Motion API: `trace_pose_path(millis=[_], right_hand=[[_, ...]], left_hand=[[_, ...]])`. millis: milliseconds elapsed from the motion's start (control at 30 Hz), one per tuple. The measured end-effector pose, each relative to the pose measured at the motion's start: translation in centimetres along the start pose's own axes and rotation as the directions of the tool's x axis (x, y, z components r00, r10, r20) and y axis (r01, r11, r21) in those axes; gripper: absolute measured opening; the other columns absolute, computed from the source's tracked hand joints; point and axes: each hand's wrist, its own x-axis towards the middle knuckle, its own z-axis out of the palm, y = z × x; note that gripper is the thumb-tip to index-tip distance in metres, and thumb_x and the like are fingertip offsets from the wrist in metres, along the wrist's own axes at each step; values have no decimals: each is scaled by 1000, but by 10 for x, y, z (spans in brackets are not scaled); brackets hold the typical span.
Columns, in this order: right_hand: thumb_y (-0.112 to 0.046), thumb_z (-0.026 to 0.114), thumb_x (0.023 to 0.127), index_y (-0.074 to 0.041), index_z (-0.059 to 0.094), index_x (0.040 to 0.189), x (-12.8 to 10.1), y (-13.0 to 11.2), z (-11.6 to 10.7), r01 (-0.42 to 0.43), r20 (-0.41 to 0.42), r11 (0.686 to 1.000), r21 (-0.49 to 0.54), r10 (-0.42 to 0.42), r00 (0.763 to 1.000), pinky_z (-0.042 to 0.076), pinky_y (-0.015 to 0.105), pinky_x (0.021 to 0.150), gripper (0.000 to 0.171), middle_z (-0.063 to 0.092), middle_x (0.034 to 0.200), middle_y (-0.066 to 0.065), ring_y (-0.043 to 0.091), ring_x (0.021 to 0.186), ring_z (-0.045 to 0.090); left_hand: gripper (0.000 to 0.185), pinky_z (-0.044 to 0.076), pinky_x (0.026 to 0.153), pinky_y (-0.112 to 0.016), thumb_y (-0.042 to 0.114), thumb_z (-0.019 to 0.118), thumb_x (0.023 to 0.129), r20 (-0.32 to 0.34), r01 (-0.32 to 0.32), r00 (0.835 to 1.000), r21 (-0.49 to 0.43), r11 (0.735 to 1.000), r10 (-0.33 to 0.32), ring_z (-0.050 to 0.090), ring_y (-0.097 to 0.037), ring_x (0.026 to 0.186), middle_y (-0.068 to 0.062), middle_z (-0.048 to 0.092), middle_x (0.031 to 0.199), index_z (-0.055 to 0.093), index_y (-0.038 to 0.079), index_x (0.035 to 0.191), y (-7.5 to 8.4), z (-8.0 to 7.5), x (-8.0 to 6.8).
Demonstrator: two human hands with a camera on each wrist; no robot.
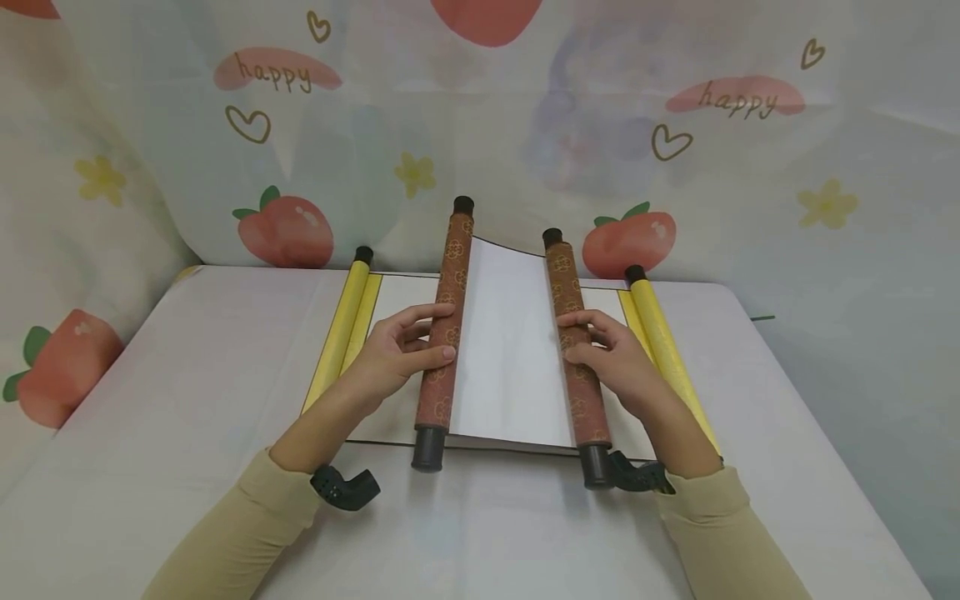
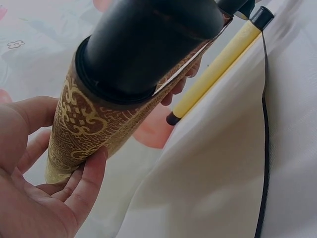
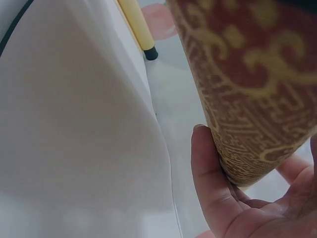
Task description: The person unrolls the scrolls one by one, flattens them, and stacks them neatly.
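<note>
A scroll with red-brown, gold-patterned rollers is partly unrolled, a white sheet (image 1: pixel 510 342) stretching between them. My left hand (image 1: pixel 384 357) grips the left roller (image 1: pixel 437 400), thumb and fingers around its middle. Around the right roller (image 1: pixel 589 412) curl the thumb and fingers of my right hand (image 1: pixel 621 360). Black knobs cap both rollers; one cap (image 2: pixel 148 44) fills the top of the left wrist view. Beneath lies a second scroll, spread on the table, with a left yellow roller (image 1: pixel 337 333) and a right yellow roller (image 1: pixel 667 358). The raised scroll hides its middle.
The table (image 1: pixel 187 375) has a pale cover. A wall hanging (image 1: pixel 495 108) with fruit, hearts and lettering stands right behind it. Black curved wrist mounts (image 1: pixel 347 488) hang at both cuffs, the right one close to the right roller's lower cap.
</note>
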Motion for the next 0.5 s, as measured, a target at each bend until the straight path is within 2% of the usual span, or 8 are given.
trace_pose_path(millis=[267,367,500], right_hand=[[-2,56,91,-4,55,131,-1,0,0,-9,9,1000,23,9,1000,53,31,78,41,46,135,20,30,103,54],[-7,62,93,-4,54,129,-1,0,0,-20,9,1000,21,20,1000,53,29,77,37,46,134,19,27,100,54],[-14,71,91,-5,54,128,-1,-1,0,-25,4,1000,6,25,1000,52,27,74,41,47,132,17,23,94,56]], left_hand=[[57,57,89,-36,11,75,89,6,-1,1000,1,1000,1,62,-28,118,-11,53,140,54,21,142,-1,0,0],[57,56,89,-36,11,75,89,9,-7,1000,4,1000,7,62,-27,118,-11,53,140,54,21,142,-1,-1,0],[57,56,89,-35,10,74,89,5,-16,1000,5,1000,16,63,-27,116,-12,54,140,55,20,141,-2,-1,0]])
